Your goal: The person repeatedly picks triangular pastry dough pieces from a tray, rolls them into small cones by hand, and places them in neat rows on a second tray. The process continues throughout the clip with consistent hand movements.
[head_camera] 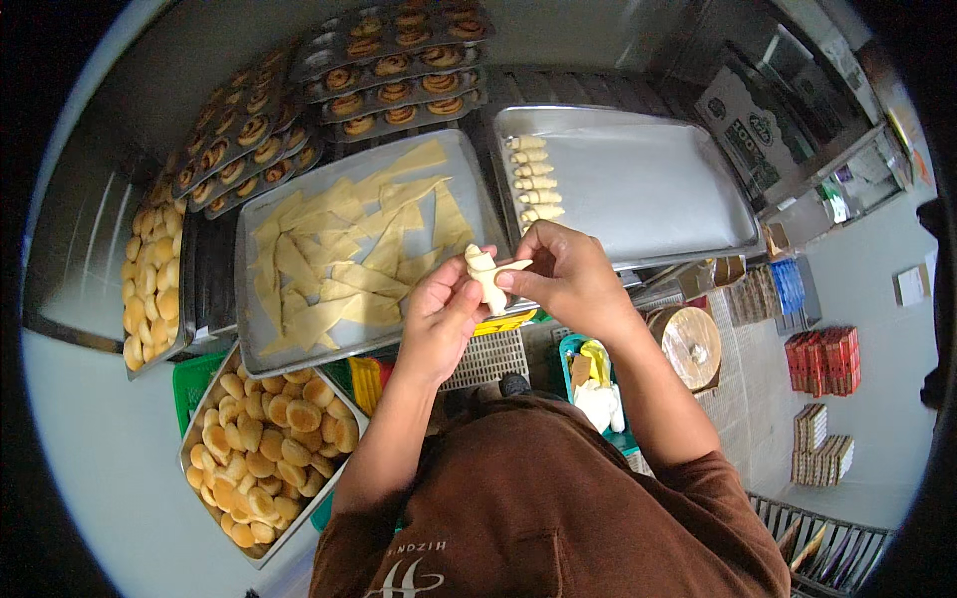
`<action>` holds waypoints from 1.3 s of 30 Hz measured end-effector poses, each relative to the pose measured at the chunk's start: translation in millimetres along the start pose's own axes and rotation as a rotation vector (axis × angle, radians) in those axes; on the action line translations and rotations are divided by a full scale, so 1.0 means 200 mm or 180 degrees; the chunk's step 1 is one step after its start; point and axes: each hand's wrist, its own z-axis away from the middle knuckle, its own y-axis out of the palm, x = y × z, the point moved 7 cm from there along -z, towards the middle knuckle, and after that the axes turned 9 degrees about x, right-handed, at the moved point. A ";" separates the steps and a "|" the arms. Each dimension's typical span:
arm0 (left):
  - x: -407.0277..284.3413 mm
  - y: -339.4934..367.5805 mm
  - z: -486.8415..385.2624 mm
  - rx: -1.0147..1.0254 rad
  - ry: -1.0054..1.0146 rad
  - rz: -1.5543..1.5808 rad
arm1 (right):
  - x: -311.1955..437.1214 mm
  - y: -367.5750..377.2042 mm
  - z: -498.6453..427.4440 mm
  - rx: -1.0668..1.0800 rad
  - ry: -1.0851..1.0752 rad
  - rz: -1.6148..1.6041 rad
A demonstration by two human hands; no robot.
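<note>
Between my two hands is a partly rolled piece of dough (487, 282), with a pointed tail sticking out to the right. My left hand (441, 314) grips the rolled body between thumb and fingers. The thumb and fingers of my right hand (572, 278) pinch the dough near its tail. To the left lies a metal sheet pan (258, 217) with flat, overlapping dough triangles (351, 247). On the right a second sheet pan (643, 187) bears a column of small rolled dough pieces (537, 179) along its left side; my right hand hides the near end of that column.
Round buns (269, 441) fill a tray at lower left, and more buns (153, 284) sit further left. Stacked muffin pans with swirled rolls (392, 90) stand at the back. A teal basket (568, 355) holding cloths is below the right pan. Red boxes (822, 361) lie far right.
</note>
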 end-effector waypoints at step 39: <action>0.02 0.16 -0.09 0.0154 -0.0039 -0.0941 | -0.05 -0.10 0.14 -0.0494 -0.0384 -0.0345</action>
